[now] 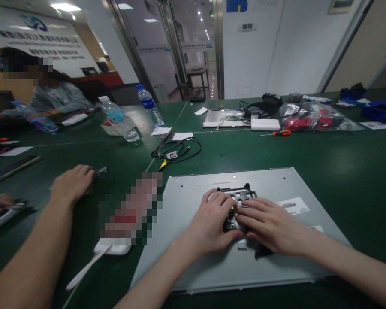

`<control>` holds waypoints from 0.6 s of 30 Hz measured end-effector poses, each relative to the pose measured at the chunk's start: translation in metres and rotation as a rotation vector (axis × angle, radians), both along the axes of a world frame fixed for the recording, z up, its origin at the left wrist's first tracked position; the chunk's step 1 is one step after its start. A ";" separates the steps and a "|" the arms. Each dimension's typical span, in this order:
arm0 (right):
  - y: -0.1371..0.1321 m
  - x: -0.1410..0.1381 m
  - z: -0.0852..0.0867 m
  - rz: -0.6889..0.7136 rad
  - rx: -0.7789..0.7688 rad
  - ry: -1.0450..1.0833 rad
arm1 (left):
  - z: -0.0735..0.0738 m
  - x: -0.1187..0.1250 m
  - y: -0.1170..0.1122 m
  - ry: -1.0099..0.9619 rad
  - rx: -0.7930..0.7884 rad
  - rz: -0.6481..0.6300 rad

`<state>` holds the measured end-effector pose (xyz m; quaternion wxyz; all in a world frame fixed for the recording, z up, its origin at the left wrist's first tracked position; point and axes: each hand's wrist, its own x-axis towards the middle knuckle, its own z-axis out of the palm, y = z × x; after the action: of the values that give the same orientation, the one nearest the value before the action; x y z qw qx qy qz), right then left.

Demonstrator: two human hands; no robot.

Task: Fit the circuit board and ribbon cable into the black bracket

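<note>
A grey metal panel (212, 257) lies flat on the green table (357, 171) in front of me. Both my hands rest on its middle. My left hand (212, 221) has its fingers curled round a small black part (230, 223) on the panel. My right hand (272, 225) lies flat with its fingers stretched out, the tips touching the same black part. Just beyond my fingers a black bracket (241, 193) is fixed to the panel. A white label (292, 206) sits to the right of it.
A co-worker's arm and hand (72, 184) lie on the table at the left, and another person sits at the far left. Water bottles (120, 122), a coiled black cable (176, 152), an orange screwdriver (278, 133), a plastic bag (318, 116) and a white block (112, 248) lie around.
</note>
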<state>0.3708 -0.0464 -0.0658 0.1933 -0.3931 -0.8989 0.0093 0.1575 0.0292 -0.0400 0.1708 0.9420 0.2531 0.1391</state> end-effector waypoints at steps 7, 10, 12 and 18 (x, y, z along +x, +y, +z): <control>-0.001 0.000 -0.004 -0.005 0.031 0.021 | 0.000 0.001 -0.002 0.012 -0.016 0.007; -0.001 0.000 -0.001 -0.006 0.001 0.052 | -0.002 0.002 -0.002 0.005 -0.014 0.008; -0.001 0.000 0.000 -0.009 -0.035 0.079 | -0.004 0.002 -0.003 0.004 -0.013 0.013; -0.002 0.003 -0.001 -0.040 -0.189 0.216 | -0.002 0.002 -0.004 0.015 -0.028 0.009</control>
<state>0.3737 -0.0480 -0.0671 0.2511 -0.4241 -0.8600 0.1322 0.1592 0.0256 -0.0423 0.1813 0.9395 0.2604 0.1290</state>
